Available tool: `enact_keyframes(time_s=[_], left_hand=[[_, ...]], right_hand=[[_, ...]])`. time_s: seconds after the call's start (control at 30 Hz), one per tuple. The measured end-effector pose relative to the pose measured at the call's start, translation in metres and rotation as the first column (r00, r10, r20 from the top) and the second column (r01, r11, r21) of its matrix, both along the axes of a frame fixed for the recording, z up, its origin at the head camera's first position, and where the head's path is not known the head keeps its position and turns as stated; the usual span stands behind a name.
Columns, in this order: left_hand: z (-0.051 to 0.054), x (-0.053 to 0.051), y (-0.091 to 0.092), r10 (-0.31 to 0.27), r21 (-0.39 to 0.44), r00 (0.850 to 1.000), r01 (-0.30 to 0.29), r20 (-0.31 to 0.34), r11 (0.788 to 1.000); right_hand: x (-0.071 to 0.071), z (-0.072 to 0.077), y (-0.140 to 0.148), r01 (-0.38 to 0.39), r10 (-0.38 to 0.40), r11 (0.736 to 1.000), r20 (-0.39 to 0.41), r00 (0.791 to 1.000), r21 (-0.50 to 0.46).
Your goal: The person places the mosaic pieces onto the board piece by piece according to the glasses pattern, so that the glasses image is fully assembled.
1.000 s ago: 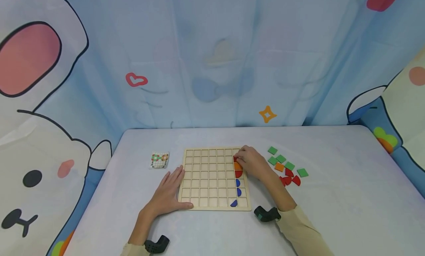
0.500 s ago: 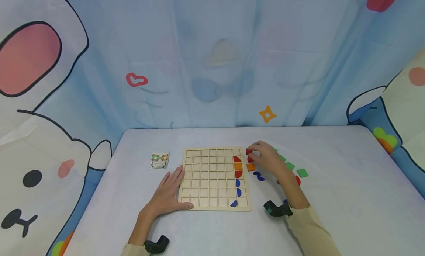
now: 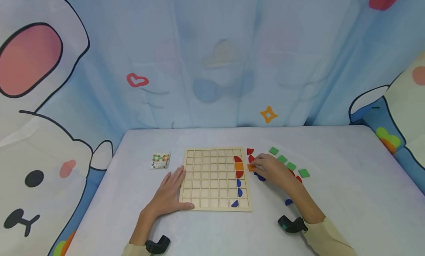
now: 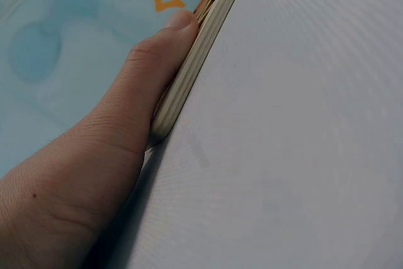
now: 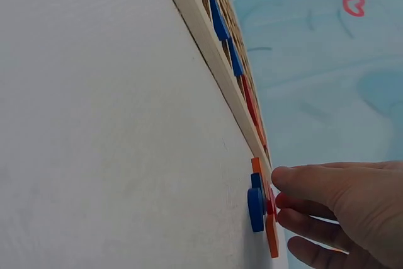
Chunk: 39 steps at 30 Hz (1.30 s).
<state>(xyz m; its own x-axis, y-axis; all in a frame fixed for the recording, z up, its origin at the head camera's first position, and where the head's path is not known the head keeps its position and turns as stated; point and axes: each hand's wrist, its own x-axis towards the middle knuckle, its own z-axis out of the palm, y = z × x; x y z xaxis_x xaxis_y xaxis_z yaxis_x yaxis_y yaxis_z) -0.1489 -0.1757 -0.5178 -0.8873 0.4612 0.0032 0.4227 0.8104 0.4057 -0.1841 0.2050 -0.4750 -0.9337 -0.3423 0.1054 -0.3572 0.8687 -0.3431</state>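
My left hand rests against the left edge of a wooden grid board, its fingers spread and its thumb along the front rim. Near the board's right side sit red pieces, an orange square between them, and several blue pieces. Right of the board, my right hand has its fingertips at a loose orange piece. Its fingers look loosely bent in the right wrist view, apart from the thumb. Blue pieces lie beside them. The hand hides part of the pile.
Two loose red pieces lie near the board's upper right corner. Several green tiles are strewn farther right, and a blue half-round piece lies nearer me. A small patterned card lies left of the board.
My right hand has left the red piece in the board's right part, moved right to the loose red pieces, then come down to the orange one. My left hand stays in place.
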Motion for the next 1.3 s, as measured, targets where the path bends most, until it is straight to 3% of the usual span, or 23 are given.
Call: enact_keyframes(time_s=[0.2,0.53,0.93,1.3], left_hand=[[0.0009,-0.0011,-0.0004,0.000,-0.002,1.000,0.000,-0.005,1.000],[-0.0014,-0.0011,0.0023,0.003,0.022,1.000,-0.003,-0.024,1.000],[-0.0006,-0.0025,0.0020,-0.001,-0.007,1.000,0.001,0.015,1.000],[-0.0010,-0.0012,0.0000,-0.008,0.004,1.000,0.008,-0.010,1.000]], right_hand=[[-0.0022,-0.0005,-0.0015,-0.010,0.011,0.999,-0.025,1.000,0.037],[-0.0059,0.0012,-0.0041,0.022,-0.025,0.999,0.056,0.998,0.049],[-0.0059,0.0004,-0.0049,-0.006,0.004,0.996,0.031,1.000,0.090],[-0.0046,-0.0049,-0.0084,0.008,-0.008,0.998,0.003,1.000,0.061]])
